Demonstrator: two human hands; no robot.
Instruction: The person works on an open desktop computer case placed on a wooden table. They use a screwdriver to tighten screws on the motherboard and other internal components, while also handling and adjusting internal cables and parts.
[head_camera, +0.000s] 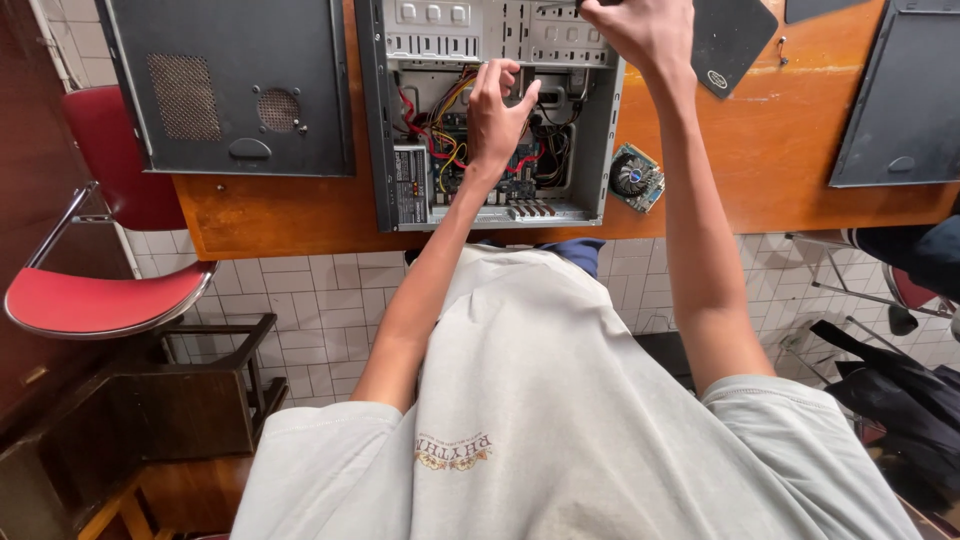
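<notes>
1. Head view: an opened computer case (495, 120) lies flat on the orange table (280, 215), its open side up, so the boards and wiring inside can be reached from above.
2. The left hand (497, 115) reaches down into the case over the bundle of red, yellow and black cables (447, 130). Its fingers (505, 75) are curled and parted, the grip loose and empty as far as I can tell; it hovers at or touches parts near the cables.
3. The right hand (645, 30) is raised at the far edge of the case, its grip clenched around something dark at the top border; what it holds I cannot tell, since it is cut off.
4. A small fan card (636, 178) lies on the table just beside the case's right wall, set aside within reach.
5. A dark side panel (225, 85) rests to the left of the case, another panel (905, 95) at far right, and a black pad (730, 40) near the right hand.
6. A red chair (100, 290) stands left of the table.
</notes>
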